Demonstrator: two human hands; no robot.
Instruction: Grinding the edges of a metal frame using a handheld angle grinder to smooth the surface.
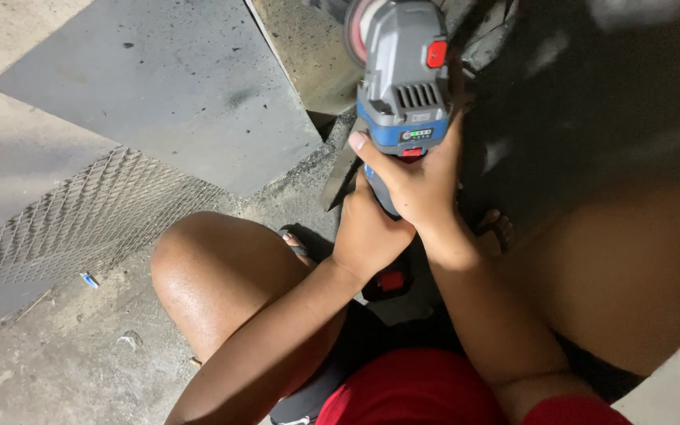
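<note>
- Low over a rough concrete floor [80, 346], between two bare knees: both hands clamped round one cordless angle grinder [403, 79].
- Grinder: grey body with a blue band, red button near the head, small green lights on the band; held upright in the middle of the view, head pointing away from the body, disc end at the top edge and partly cut off.
- Right hand [419, 185]: wrapped round the handle just below the blue band, thumb laid up along the left side of the housing, remaining fingers curled behind the tool and out of sight.
- Left hand [367, 232]: directly beneath the right one and touching it, fingers closed round the lower handle; fingertips hidden, so exact grip hard to tell.
- Red and black battery block [387, 282] showing just under the left hand.
- Grey flat sheet [159, 79] lying on the floor up and to the left, well apart from the hands.
- Strip of expanded metal mesh [80, 216] beside that sheet, nearer the left knee.
- Red shorts [411, 389] at the bottom edge.
</note>
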